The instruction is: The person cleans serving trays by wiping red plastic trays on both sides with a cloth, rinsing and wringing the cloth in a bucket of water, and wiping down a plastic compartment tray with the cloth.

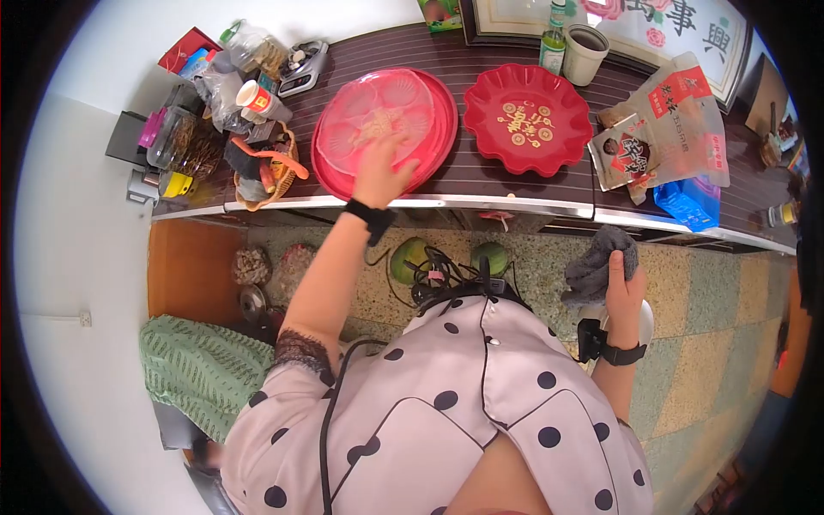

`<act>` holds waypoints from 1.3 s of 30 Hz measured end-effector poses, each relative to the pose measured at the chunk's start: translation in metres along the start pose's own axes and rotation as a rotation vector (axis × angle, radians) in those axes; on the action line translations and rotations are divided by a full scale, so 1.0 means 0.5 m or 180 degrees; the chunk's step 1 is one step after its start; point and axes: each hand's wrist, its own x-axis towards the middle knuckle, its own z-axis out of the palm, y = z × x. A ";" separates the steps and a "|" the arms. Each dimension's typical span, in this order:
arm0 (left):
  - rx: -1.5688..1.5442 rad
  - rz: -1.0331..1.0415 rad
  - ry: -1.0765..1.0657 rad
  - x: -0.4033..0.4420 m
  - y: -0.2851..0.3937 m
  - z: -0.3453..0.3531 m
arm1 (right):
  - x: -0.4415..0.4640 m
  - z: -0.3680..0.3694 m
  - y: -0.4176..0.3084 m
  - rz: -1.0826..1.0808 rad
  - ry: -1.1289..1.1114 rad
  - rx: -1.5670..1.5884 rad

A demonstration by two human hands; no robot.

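My left hand (384, 174) is over the near edge of a red round tray (445, 142), its fingers apart and nothing held. On that tray lies a clear compartment plate (378, 103), its middle partly behind my fingers. My right hand (625, 292) is wrapped round a grey cloth (598, 266), held in front of the counter's edge. A red scalloped tray (528, 120) with gold print sits on the counter to the right of the round one.
On the left of the counter stand a wicker basket (257, 193), a paper cup (257, 99), jars and a scale (305, 73). At the right are food bags (678, 129), a blue packet (691, 202), a green bottle (553, 43) and a cup (585, 56).
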 end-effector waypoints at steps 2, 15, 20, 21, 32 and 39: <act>0.0483 -0.0288 0.0338 -0.028 -0.101 -0.030 | -0.001 0.009 -0.015 0.0009 -0.0033 -0.0041; -0.2231 -0.3930 -0.0289 -0.035 -0.270 -0.030 | 0.007 0.072 -0.061 -0.0320 -0.0560 -0.0222; -0.2430 -0.3867 -0.0082 -0.036 -0.323 -0.006 | -0.015 0.073 -0.069 -0.0186 -0.0586 -0.0284; -0.2456 -0.3980 -0.0215 -0.029 -0.322 -0.013 | -0.017 0.072 -0.070 -0.0171 -0.0605 -0.0330; -0.4418 -0.3455 0.0843 0.002 -0.186 -0.058 | -0.015 0.076 -0.064 -0.0254 -0.0616 -0.0140; -0.4657 -0.2231 0.0764 -0.049 -0.068 -0.130 | -0.003 0.074 -0.058 -0.0278 -0.0694 0.0097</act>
